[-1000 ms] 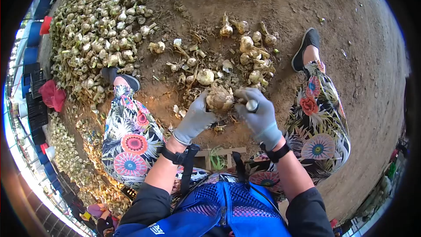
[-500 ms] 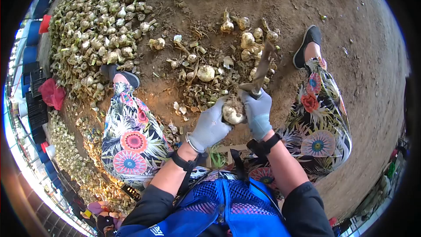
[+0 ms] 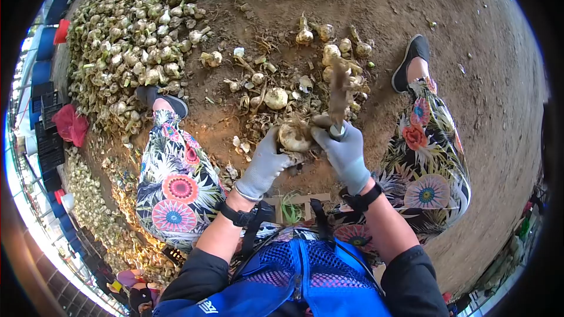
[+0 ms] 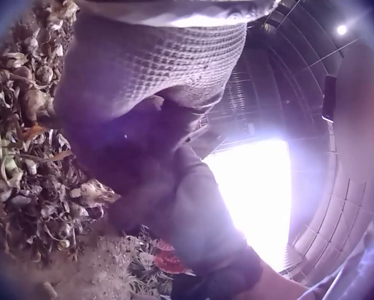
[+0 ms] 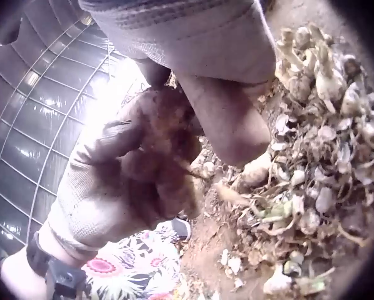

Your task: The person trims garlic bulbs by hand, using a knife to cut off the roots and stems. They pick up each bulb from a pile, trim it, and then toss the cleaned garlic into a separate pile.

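Grip, left: left hand, gloved, was curled round a garlic bulb, holding it off the ground in front of the person.
Grip, right: right hand, gloved, was clenched round a knife; blade pointed up and away from the bulb, handle end just beside it.
Bulb condition: soil-stained, roots showing at its underside in the right wrist view; whether the cut was complete could not be told.
Beyond the grip: trimmed bulbs lay on the dirt floor, with cut stalks and skins nearer the hands.
Left of the grip: large heap of untrimmed garlic, well apart.
Progress: judged early; a small number done, the bulk of the heap outstanding.
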